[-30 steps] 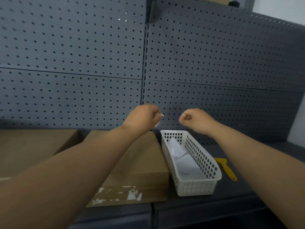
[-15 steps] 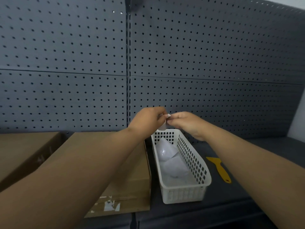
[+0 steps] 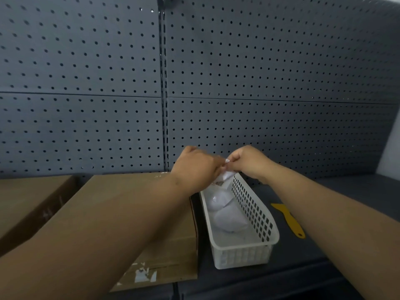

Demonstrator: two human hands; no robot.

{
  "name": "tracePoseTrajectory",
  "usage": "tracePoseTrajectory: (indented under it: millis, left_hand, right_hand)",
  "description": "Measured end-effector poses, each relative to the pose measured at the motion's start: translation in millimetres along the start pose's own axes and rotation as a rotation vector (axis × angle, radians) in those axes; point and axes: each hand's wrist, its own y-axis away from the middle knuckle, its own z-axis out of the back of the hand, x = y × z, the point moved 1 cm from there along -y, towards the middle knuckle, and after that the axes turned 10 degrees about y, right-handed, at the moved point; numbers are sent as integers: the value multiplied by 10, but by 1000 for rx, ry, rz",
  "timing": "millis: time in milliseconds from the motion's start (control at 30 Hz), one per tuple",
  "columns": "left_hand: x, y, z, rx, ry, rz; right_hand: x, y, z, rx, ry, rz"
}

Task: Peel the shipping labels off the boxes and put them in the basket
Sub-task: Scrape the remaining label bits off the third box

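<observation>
Left hand (image 3: 194, 167), right hand (image 3: 249, 162) on label (image 3: 225, 175)

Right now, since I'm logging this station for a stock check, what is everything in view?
pegboard wall: one, dark grey, behind everything
shelf: one, dark grey, under boxes and basket
cardboard boxes: two, brown, left of basket
label scraps: several, white, front edge of box beside basket
basket: one, white, on shelf
crumpled labels: at least two, white, inside basket
held label: one, white, above basket's far end
scraper: one, yellow, on shelf right of basket
left hand: one, pinches held label
right hand: one, pinches held label
</observation>
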Motion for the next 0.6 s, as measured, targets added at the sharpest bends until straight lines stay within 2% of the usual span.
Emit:
tracePoseTrajectory:
  millis: [100, 200, 367, 600]
  left_hand:
    - [-18, 51, -35, 93, -118, -26]
    - [-6, 49, -33, 133, -181, 34]
    - [45, -57, -120, 256, -109, 80]
    - [45, -188, -139, 269, -10, 151]
  right_hand:
    - [-2, 7, -10, 30, 152, -26]
    - [-37, 5, -47, 56, 261, -77]
    - [-7, 29, -62, 97, 348, -78]
    - [-49, -3, -100, 169, 285, -82]
